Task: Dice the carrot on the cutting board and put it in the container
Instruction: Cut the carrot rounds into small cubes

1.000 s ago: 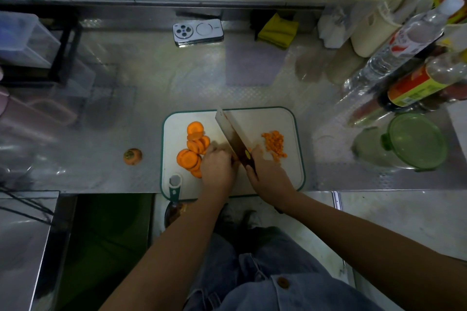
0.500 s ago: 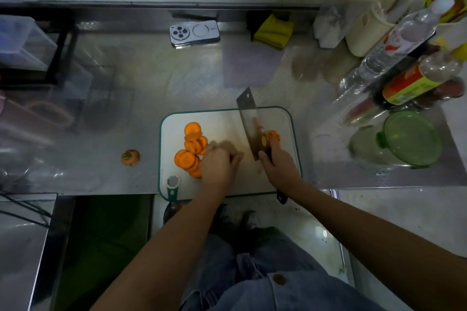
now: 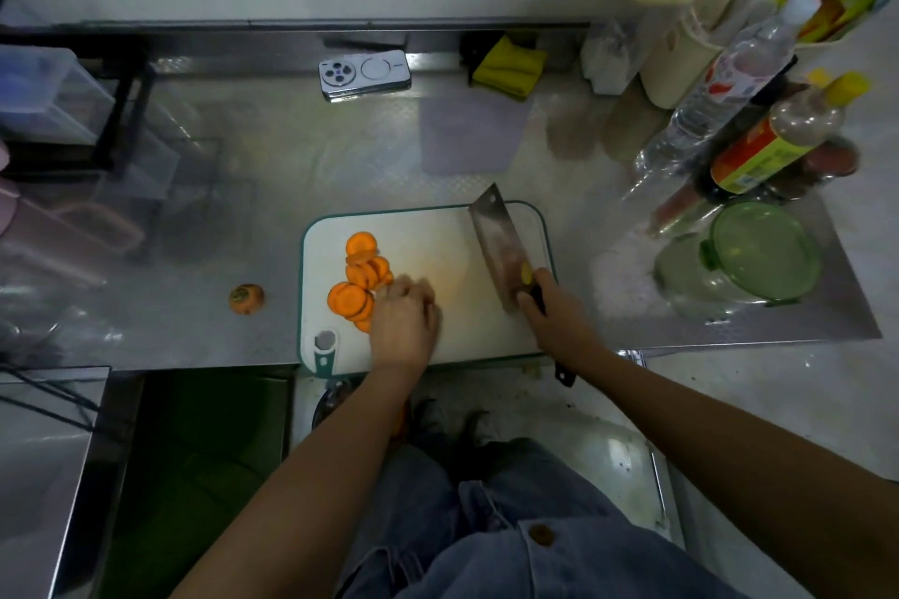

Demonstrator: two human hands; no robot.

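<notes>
Spanning the frame, a steel bench [image 3: 292, 170] carries a white board [image 3: 438, 234] at its front edge, the board's handle tab overhanging. Carrot slices [image 3: 362, 277] lie stacked on the board's left half. The left hand [image 3: 404, 321] rests just beside them, fingers curled; blur prevents telling whether it holds any. The right hand [image 3: 554, 316] grips a knife [image 3: 496, 248], blade over the board's right side. The container [image 3: 759, 258] stands right of the board, apart from it. Bottles [image 3: 729, 83] crowd the right rear. Open bench lies between board and phone [image 3: 364, 74]. A carrot end [image 3: 246, 298] sits to the left.
</notes>
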